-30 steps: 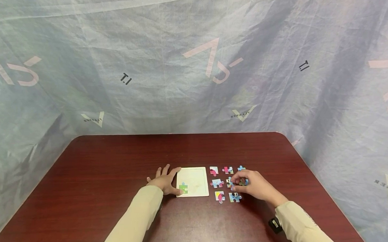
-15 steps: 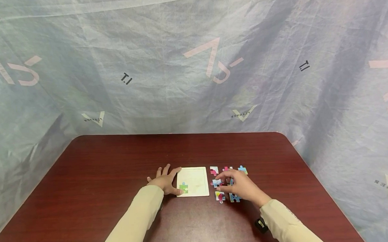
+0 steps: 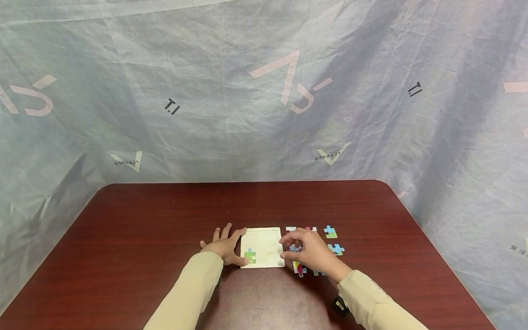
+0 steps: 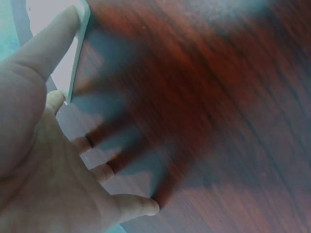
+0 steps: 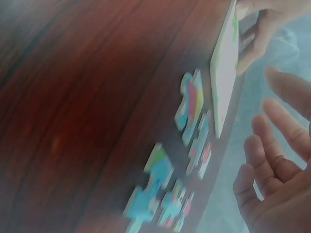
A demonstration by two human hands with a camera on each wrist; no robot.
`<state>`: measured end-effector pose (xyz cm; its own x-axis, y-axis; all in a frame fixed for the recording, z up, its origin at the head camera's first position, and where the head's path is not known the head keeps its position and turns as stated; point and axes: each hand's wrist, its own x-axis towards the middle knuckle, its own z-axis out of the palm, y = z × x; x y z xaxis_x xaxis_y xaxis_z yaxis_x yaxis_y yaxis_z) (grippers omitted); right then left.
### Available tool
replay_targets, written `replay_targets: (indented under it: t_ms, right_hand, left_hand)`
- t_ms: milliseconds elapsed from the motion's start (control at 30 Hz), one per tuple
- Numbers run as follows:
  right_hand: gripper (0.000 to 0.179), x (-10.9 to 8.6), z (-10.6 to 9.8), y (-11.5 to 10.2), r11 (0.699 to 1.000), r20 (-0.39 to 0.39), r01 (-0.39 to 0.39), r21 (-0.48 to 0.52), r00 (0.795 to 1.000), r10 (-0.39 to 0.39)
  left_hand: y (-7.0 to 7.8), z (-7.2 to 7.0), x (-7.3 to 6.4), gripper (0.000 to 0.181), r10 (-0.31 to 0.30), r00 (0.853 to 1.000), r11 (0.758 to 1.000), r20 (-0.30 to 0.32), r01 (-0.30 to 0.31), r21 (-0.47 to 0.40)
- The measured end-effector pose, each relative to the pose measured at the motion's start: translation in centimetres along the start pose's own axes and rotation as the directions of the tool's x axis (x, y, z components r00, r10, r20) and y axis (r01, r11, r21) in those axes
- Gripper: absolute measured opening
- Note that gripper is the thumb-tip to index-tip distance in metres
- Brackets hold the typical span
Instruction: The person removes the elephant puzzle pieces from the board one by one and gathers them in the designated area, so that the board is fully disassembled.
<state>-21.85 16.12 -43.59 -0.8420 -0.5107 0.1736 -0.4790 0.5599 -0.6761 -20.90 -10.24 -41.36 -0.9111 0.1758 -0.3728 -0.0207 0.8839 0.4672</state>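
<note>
A pale square puzzle tray [image 3: 265, 240] lies on the table, with a green puzzle piece [image 3: 250, 255] in its lower left corner. My left hand [image 3: 221, 248] is spread along the tray's left side, its thumb on the near corner and index finger at the far corner. My right hand [image 3: 310, 249] hovers just right of the tray above loose puzzle pieces, hiding some of them. In the right wrist view its fingers [image 5: 272, 160] are loosely bent, and nothing shows between them. A yellow and red puzzle piece [image 5: 190, 107] lies nearest the tray.
Other puzzle pieces lie in rough rows right of the tray, among them a blue and green one [image 3: 330, 232] and a blue one [image 3: 336, 249]. The dark red wooden table [image 3: 166, 220] meets a hanging grey cloth [image 3: 213, 110] at its back edge.
My right hand has moved left from the far-right puzzle pieces to the tray's right edge, uncovering those pieces. The left hand and tray stay put.
</note>
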Motion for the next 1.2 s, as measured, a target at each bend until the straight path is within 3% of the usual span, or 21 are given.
replay_targets:
  t_ms: [233, 667, 967, 1200]
  right_hand:
    - [0.024, 0.7, 0.8, -0.7, 0.999, 0.005, 0.043, 0.016, 0.999, -0.043]
    - [0.025, 2.2, 2.4, -2.2, 1.0, -0.015, -0.001, -0.026, 1.0, 0.001]
    - [0.027, 3.2, 3.7, -3.2, 0.993, 0.06, -0.013, -0.114, 0.998, 0.02]
    - [0.027, 3.7, 4.5, -3.6, 0.99, 0.103, -0.032, -0.14, 0.994, 0.047]
  left_hand:
    - [-0.1, 0.2, 0.3, 0.085, -0.01, 1.0, 1.0, -0.006, 0.01, 0.004]
    - [-0.1, 0.2, 0.5, 0.085, -0.032, 0.999, 0.999, 0.005, 0.032, 0.015]
    - [-1.3, 1.3, 2.4, 0.088, -0.05, 0.999, 0.998, -0.001, 0.05, 0.046]
    - [-0.9, 1.0, 1.9, 0.088, -0.044, 0.999, 0.998, 0.01, 0.043, 0.047]
